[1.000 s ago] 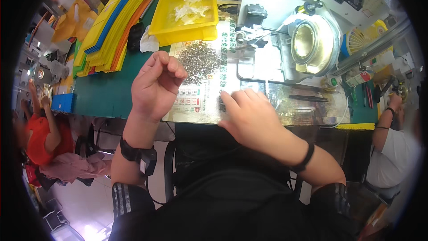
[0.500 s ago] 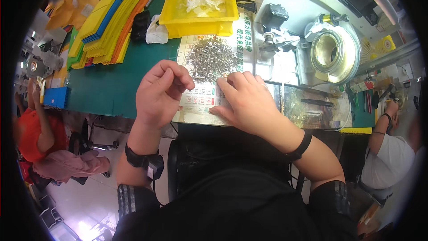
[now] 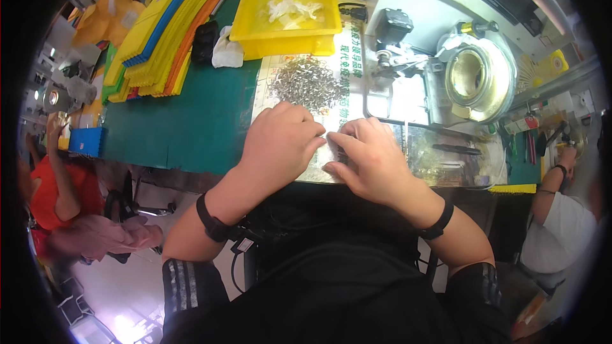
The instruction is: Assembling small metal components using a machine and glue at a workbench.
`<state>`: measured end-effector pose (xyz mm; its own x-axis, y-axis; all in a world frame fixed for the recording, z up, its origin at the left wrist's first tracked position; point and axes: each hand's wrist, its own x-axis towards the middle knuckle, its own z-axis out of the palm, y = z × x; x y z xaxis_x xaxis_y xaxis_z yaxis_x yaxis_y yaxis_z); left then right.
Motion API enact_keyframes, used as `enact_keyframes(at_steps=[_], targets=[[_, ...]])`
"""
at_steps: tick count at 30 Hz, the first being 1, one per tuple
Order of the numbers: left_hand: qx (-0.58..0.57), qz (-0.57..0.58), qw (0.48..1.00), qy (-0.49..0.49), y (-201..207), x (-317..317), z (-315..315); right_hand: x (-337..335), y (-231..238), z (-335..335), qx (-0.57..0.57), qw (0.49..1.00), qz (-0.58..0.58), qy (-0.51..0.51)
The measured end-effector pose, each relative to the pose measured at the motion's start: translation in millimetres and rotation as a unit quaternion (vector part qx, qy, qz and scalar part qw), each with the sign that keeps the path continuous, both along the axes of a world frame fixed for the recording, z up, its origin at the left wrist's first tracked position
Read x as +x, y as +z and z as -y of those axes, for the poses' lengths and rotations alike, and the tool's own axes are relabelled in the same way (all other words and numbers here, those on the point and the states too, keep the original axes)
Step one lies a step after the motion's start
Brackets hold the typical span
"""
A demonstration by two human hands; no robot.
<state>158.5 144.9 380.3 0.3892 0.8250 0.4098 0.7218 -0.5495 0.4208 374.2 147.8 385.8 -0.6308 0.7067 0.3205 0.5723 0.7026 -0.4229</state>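
Observation:
On the printed sheet [image 3: 262, 92] at the front of the bench, both of my hands are close together. My left hand [image 3: 280, 143] has its thumb and forefinger pinched together, back of the hand upward; anything between the tips is too small to make out. Facing it, my right hand [image 3: 376, 162] rests with bent fingers, its thumb apart from the forefinger, and no held thing shows. The two forefingers almost meet. Just beyond them lies a heap of small silvery metal pieces [image 3: 306, 83].
A yellow bin [image 3: 287, 46] with crumpled white scraps stands behind the heap. Stacked yellow, blue and orange strips [image 3: 162, 38] lie at left on the green mat [image 3: 172, 130]. At right are a metal fixture [image 3: 401, 57], a ring-shaped reel [image 3: 475, 79] and dark tweezers [image 3: 456, 149]. Other people sit at both sides.
My left hand has come down and right, from above the sheet to beside my right hand. My right hand has shifted slightly right and nearer to me.

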Motion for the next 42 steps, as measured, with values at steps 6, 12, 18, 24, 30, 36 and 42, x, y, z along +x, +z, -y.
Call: enact_keyframes(at_steps=[6,12,18,24,30,36,42], targets=[[0.000,-0.012,0.999,-0.040,17,12,3,10,-1,1,0.022,0.996,-0.086,-0.009],[0.020,0.124,0.989,-0.083,59,38,8,27,26,5,-0.086,0.940,-0.332,-0.003],[0.061,0.145,0.987,-0.031,77,65,-31,25,30,-34,-0.183,0.805,-0.553,-0.114],[0.004,0.227,0.973,0.045,64,56,-42,19,24,-59,-0.079,0.809,-0.552,-0.183],[-0.006,0.209,0.977,0.051,62,55,-44,17,17,-65,-0.046,0.822,-0.534,-0.194],[0.013,0.076,0.997,0.027,45,58,-59,18,23,-63,-0.037,0.837,-0.509,-0.200],[0.031,0.010,0.999,0.019,11,66,-77,15,23,-62,-0.068,0.825,-0.533,-0.177]])
